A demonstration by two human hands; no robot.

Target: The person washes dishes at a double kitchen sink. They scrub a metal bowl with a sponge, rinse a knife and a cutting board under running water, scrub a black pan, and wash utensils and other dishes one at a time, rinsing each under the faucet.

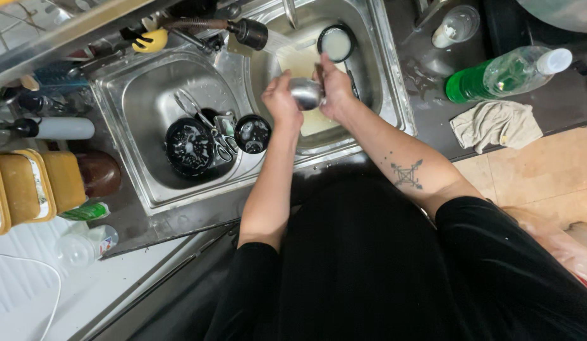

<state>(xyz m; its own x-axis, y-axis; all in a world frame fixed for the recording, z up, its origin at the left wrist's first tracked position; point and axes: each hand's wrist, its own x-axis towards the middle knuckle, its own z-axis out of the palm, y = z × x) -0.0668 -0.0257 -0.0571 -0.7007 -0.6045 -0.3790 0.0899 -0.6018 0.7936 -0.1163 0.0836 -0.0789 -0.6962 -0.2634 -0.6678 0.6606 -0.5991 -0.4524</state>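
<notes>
Steel sink (382, 76), both hands (282, 101) (334, 88) outstretched, clasping metal cup (306, 93).

Two sink basins (148, 95) (one faucet (246, 31))

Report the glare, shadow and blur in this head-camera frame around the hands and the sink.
Head view: bright glare on the steel cup held between the left hand and right hand, and on the sink rim; the water spray from the faucet head smears white; the black clothing at the bottom is dark and featureless; lines bow slightly toward the edges.
</notes>
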